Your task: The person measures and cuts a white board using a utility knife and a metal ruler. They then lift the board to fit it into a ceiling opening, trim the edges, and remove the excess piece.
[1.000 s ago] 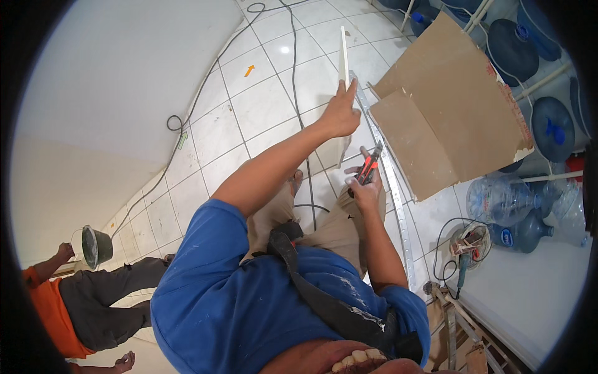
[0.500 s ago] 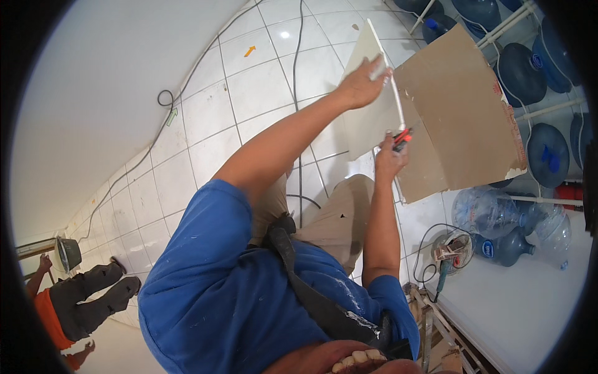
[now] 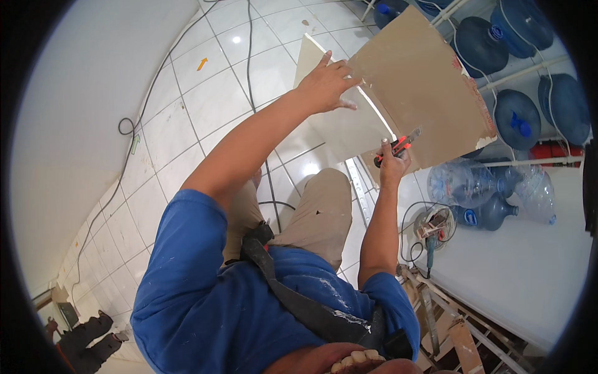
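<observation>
A pale flat board (image 3: 339,128) with a thick white edge leans in front of me, against a larger brown sheet (image 3: 423,87) with a ragged right edge. My left hand (image 3: 327,86) lies on the board near its upper edge, fingers spread and thumb apart. My right hand (image 3: 393,163) is wrapped round a red and black utility knife (image 3: 400,146) at the board's lower right corner. The knife's blade is out, pointing up and right over the brown sheet. Below the board, a long pale metal strip (image 3: 360,185) lies on the floor.
Large blue water bottles (image 3: 479,47) stand on a white rack at the right, with clear bottles (image 3: 461,182) lower down. A corded power tool (image 3: 431,234) rests near a wooden frame (image 3: 448,318). Cables (image 3: 250,56) cross the tiled floor (image 3: 218,93). Another person (image 3: 93,336) is at lower left.
My left hand has loosened from the board's edge and spread its fingers on the board. The knife has turned in my right hand and its blade now shows. The whole view has shifted.
</observation>
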A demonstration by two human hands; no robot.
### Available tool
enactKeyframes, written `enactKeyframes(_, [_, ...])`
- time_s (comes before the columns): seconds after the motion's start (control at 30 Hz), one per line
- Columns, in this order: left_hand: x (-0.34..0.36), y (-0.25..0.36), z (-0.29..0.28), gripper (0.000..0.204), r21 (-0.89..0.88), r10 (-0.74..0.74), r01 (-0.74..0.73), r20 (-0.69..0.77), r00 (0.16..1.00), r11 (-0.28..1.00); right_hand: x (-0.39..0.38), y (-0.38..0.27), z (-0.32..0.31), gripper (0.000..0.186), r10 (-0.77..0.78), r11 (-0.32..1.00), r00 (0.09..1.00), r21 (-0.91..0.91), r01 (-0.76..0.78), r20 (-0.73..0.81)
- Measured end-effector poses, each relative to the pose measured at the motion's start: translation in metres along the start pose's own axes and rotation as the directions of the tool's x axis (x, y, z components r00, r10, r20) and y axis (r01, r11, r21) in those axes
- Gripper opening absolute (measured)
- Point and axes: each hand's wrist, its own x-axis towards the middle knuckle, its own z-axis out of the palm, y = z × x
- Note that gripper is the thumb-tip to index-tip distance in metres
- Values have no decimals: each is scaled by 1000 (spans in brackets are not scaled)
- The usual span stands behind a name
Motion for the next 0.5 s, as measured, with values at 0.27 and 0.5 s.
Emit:
enactKeyframes(0.27, [21,-9,8,52,-143,149,-139,60,987,980,22,16,-21,25,72,997,996,-4,-72,48])
enactKeyframes(0.5, [12,-6,14,45,-114,-5,11,51,999,993,50,9,-20,27,69,976,987,196,-97,147])
